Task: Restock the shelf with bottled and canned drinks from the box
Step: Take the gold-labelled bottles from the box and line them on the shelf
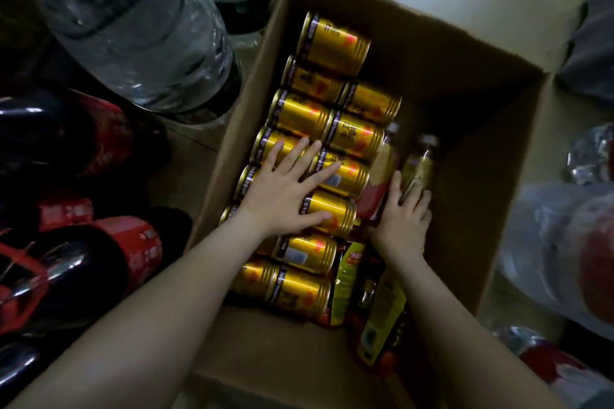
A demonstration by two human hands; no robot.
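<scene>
With our left hand [285,189] spread flat on the gold cans [332,43], our right hand [403,219] clasping a small bottle [419,166], we should lift it straight up from the cardboard box [498,176].

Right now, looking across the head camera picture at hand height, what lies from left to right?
Dark cola bottles → box's left wall → left hand flat on the gold cans → right hand on a small bottle → box's right wall → plastic-wrapped bottles.

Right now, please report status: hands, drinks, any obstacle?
Left hand flat on gold cans, open. Right hand curled on small bottle in box. No obstacle inside the box.
</scene>
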